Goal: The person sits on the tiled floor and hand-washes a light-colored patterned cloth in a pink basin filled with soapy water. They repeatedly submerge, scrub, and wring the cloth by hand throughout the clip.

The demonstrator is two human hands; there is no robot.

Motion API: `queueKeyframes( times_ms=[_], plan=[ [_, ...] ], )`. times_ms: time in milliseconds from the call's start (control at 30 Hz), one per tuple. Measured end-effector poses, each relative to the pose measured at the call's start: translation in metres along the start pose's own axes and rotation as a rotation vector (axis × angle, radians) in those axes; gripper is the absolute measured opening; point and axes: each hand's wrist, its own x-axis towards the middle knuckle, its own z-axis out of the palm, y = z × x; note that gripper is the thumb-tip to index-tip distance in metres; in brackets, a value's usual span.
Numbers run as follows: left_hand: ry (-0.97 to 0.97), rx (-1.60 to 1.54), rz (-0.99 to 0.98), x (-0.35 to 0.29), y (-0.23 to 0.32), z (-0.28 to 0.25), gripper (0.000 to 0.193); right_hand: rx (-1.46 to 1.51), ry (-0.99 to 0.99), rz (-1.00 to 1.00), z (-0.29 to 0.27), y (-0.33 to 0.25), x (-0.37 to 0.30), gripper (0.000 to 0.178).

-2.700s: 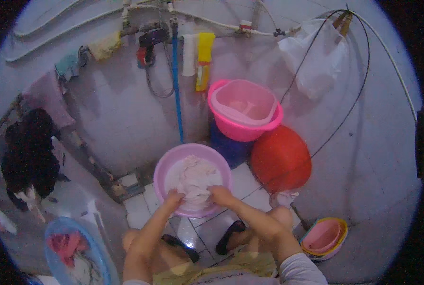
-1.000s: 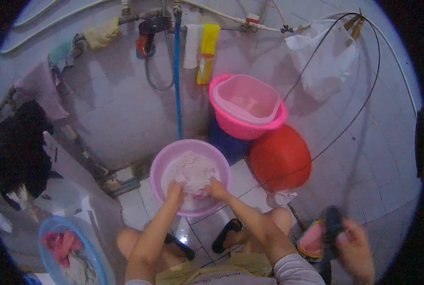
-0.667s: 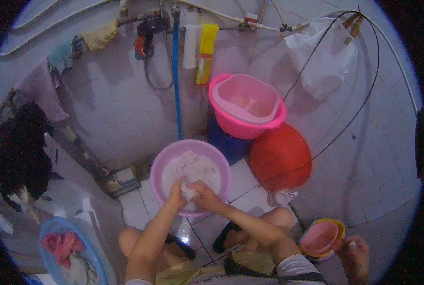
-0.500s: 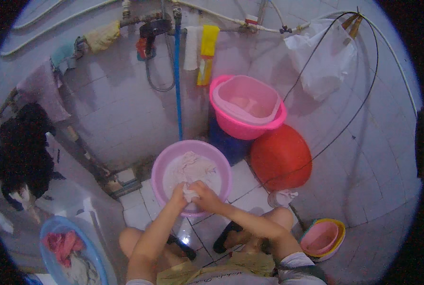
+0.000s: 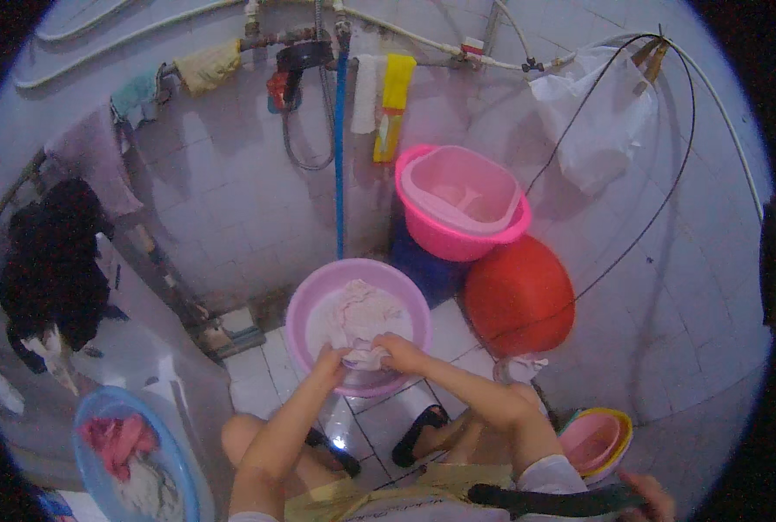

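Note:
A pinkish-purple basin (image 5: 297, 335) stands on the tiled floor in front of me, between my feet. In it lies a wet, pale cloth (image 5: 366, 309), bunched up and light pink to white. Over the basin's near side, my left hand (image 5: 331, 364) grips one end of a pale cloth section (image 5: 366, 356). My right hand (image 5: 401, 354) pinches the other end, so the section stretches between them. Whether that section belongs to the bunched cloth, I cannot tell.
At the left, a blue tub (image 5: 88, 435) holds red and grey clothes. Beyond the basin, pink basins (image 5: 414, 213) sit on a dark blue bucket (image 5: 423, 274), beside a red basin (image 5: 527, 291). Another person's hand (image 5: 653, 498) and a dark strap (image 5: 553, 502) show at lower right.
My hands have moved apart, spreading the cloth that was bunched between them. The view has shifted slightly, and another hand has appeared by the dark strap at lower right.

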Motion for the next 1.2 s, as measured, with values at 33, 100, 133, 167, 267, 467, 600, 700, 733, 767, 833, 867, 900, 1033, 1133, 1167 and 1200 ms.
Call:
queueKeyframes(
  times_ms=[33, 100, 133, 167, 267, 467, 600, 700, 733, 767, 833, 867, 900, 1033, 1133, 1167, 1200],
  plan=[
    [-0.009, -0.011, 0.011, 0.005, -0.003, -0.004, 0.08, -0.005, -0.01, -0.006, 0.001, 0.0, 0.002, 0.036],
    [-0.044, -0.011, 0.023, 0.017, -0.009, -0.012, 0.086, -0.026, -0.013, 0.002, 0.004, -0.001, 0.003, 0.037],
    [-0.07, 0.001, 0.024, 0.022, -0.011, -0.017, 0.089, -0.042, -0.005, 0.017, 0.005, -0.002, 0.003, 0.037],
    [-0.096, 0.012, 0.026, 0.027, -0.014, -0.021, 0.092, -0.058, 0.002, 0.032, 0.006, -0.002, 0.002, 0.037],
    [-0.075, -0.013, 0.034, 0.04, -0.023, -0.026, 0.09, -0.065, 0.017, 0.114, 0.015, 0.012, 0.0, 0.037],
    [-0.096, 0.126, 0.05, 0.05, -0.024, -0.044, 0.087, -0.067, -0.026, 0.13, 0.003, -0.014, -0.001, 0.037],
    [-0.08, 0.09, 0.058, 0.035, -0.02, -0.03, 0.088, -0.077, -0.01, 0.126, 0.007, -0.002, -0.002, 0.036],
    [-0.006, 0.093, 0.037, 0.035, -0.021, -0.031, 0.088, -0.047, -0.033, 0.107, 0.004, 0.003, 0.004, 0.035],
    [-0.015, 0.075, 0.041, 0.038, -0.022, -0.034, 0.088, -0.039, -0.005, 0.079, 0.002, 0.0, 0.004, 0.035],
    [-0.024, 0.057, 0.044, 0.04, -0.024, -0.037, 0.088, -0.031, 0.022, 0.052, 0.0, -0.003, 0.005, 0.035],
    [-0.049, 0.105, 0.05, 0.033, -0.019, -0.033, 0.087, -0.055, -0.024, 0.075, -0.003, -0.006, 0.007, 0.035],
    [-0.061, 0.129, 0.052, 0.031, -0.017, -0.032, 0.087, -0.066, -0.048, 0.086, -0.004, -0.006, 0.007, 0.035],
    [-0.052, 0.106, 0.053, 0.031, -0.018, -0.032, 0.087, -0.066, -0.039, 0.069, -0.003, -0.004, 0.006, 0.035],
    [-0.043, 0.071, 0.044, 0.029, -0.019, -0.031, 0.088, -0.066, -0.072, 0.059, -0.002, 0.002, 0.006, 0.037],
    [-0.004, 0.056, 0.053, 0.026, -0.018, -0.026, 0.078, -0.08, -0.077, 0.07, -0.001, 0.003, 0.005, 0.037],
    [0.019, 0.047, 0.06, 0.024, -0.017, -0.023, 0.072, -0.087, -0.068, 0.069, -0.001, 0.003, 0.004, 0.037],
    [0.022, 0.044, 0.051, 0.02, -0.014, -0.02, 0.071, -0.065, -0.077, 0.093, -0.004, -0.003, 0.004, 0.036]
  ],
)
